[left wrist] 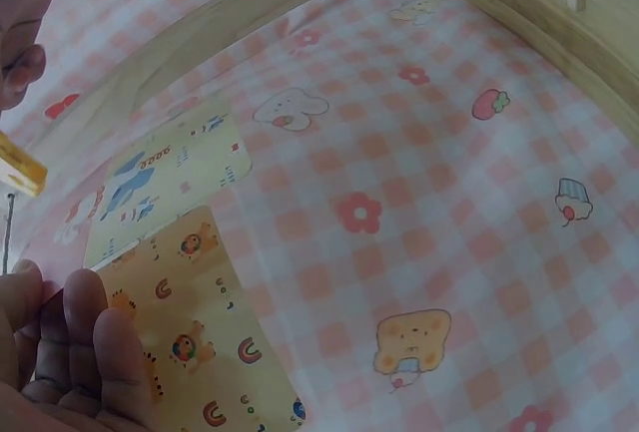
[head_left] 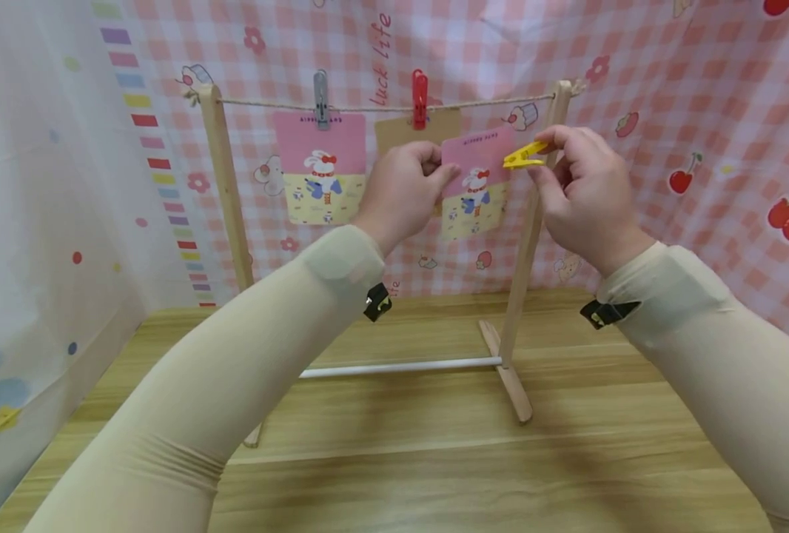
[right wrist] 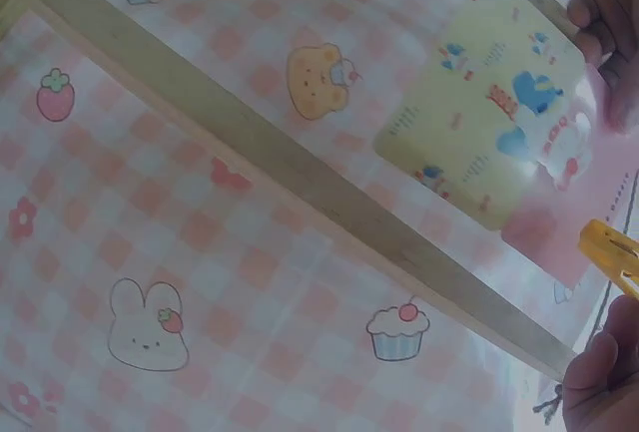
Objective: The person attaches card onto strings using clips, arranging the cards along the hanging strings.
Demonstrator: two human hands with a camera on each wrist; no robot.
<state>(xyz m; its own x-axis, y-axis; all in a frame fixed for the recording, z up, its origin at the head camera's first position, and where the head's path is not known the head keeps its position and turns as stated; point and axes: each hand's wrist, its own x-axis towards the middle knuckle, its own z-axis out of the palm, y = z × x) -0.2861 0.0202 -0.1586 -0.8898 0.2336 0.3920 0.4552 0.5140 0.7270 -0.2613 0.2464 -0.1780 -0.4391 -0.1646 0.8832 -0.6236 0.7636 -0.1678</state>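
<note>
My left hand (head_left: 404, 185) pinches the left edge of a pink and yellow rabbit card (head_left: 476, 181), held just in front of the rope and slightly tilted. In my right hand (head_left: 584, 189) a yellow clothespin (head_left: 525, 155) is pinched between thumb and fingers, its tip right at the card's upper right edge. A twine rope (head_left: 501, 102) runs between two wooden posts above the card. From it hang a matching rabbit card (head_left: 321, 166) under a grey clothespin (head_left: 321, 100) and a brown patterned card (left wrist: 190, 327) under a red clothespin (head_left: 420, 98); my left hand partly covers the brown one.
The wooden stand has a right post (head_left: 524, 259), a left post (head_left: 224, 185) and a white crossbar (head_left: 401, 366) low down. It stands on a wood-grain table (head_left: 434, 474). A pink checked cloth (head_left: 641, 170) hangs close behind it.
</note>
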